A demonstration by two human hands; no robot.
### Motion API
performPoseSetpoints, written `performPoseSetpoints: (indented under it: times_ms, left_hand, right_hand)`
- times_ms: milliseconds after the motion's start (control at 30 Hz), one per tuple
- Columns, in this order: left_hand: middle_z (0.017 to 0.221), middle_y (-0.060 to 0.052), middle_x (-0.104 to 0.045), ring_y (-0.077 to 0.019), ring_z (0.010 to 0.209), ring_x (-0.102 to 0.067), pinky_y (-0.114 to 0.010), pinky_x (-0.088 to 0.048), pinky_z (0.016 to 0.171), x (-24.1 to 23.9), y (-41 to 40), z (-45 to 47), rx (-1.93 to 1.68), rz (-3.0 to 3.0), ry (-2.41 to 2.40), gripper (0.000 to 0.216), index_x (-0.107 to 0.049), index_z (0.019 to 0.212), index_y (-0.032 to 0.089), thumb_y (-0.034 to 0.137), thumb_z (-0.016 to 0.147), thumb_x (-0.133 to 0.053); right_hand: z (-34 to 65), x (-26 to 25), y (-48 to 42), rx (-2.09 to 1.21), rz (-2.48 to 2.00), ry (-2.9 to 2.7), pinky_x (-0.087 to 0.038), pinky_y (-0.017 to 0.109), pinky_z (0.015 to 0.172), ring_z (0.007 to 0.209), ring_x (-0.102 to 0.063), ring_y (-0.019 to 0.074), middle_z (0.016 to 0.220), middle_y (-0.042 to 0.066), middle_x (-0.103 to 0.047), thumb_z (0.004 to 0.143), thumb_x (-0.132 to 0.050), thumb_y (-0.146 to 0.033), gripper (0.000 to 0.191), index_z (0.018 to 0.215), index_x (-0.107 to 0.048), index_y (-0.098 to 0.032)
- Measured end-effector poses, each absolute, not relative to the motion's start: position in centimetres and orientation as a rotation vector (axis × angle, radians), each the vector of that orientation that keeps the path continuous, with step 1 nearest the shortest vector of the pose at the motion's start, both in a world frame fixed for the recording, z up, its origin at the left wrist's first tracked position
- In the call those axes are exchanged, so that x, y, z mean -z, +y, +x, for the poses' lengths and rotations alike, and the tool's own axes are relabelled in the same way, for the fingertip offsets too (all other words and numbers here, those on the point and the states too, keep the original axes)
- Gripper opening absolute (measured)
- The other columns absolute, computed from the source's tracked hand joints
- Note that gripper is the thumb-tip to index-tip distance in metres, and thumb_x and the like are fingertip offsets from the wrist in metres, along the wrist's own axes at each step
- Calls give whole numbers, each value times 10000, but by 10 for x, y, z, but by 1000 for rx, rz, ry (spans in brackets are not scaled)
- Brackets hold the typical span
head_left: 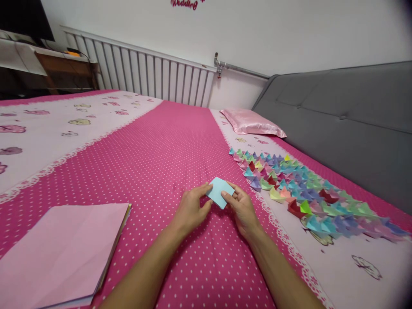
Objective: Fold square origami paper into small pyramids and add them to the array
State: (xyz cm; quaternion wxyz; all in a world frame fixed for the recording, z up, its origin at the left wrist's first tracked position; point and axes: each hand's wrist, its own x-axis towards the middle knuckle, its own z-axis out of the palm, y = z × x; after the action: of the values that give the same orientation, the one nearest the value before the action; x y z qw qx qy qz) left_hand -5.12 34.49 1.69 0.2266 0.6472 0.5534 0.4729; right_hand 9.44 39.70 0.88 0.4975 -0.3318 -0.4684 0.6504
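A small light-blue piece of folded paper (219, 192) is held up between my two hands, above the pink dotted bedspread (180, 146). My left hand (194, 206) pinches its left side, thumb below and fingers along the edge. At the right side, my right hand (241, 206) grips it with the thumb lying on the front face and the fingers behind, partly hidden. To the right of my hands stand several rows of small folded paper boats (299, 186) in many colours.
A stack of large paper sheets (69, 249), pink on top, lies at the lower left. Farther back are a pink satin pillow (252, 122), a grey padded headboard (337, 103) and a white radiator (144, 68). A wooden desk (66, 68) with a dark screen (24, 19) stands at the far left.
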Motion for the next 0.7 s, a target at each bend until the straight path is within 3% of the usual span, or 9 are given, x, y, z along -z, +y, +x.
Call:
performPoseSetpoints:
  times_ms: [267,500,600,700]
  left_hand:
    - [1127,-107,-619,-239,991,-576,-406,-420,905,-16,346,-50,-1435,1716,1535,452,-566,1178,196,131,732,-531]
    - [1158,-94,-592,-234,1046,-528,-367,-360,926,-18,343,-50,-1428,1699,1485,448,-538,1208,209,145,770,-467]
    - [982,-68,-659,-210,873,-580,-315,-403,809,-21,343,-50,-1382,1665,1487,354,-606,1097,207,162,798,-422]
    - [719,-43,-652,-179,656,-560,-269,-402,653,-22,345,-52,-1413,1444,1550,256,-664,874,171,237,819,-423]
  right_hand:
    - [93,-9,394,-1553,-792,-1286,-488,228,621,680,-618,133,842,35,-689,699,-692,-317,397,1052,-591,-169]
    - [92,-12,390,-1581,-736,-1399,-488,256,688,737,-615,152,886,36,-677,690,-700,-306,436,1090,-574,-185]
    - [92,-14,388,-1562,-713,-1409,-478,238,679,753,-598,140,896,18,-659,716,-681,-310,489,1173,-532,-218]
    - [93,-15,388,-1517,-705,-1407,-446,208,570,627,-562,110,733,-20,-624,815,-563,-353,493,1285,-436,-274]
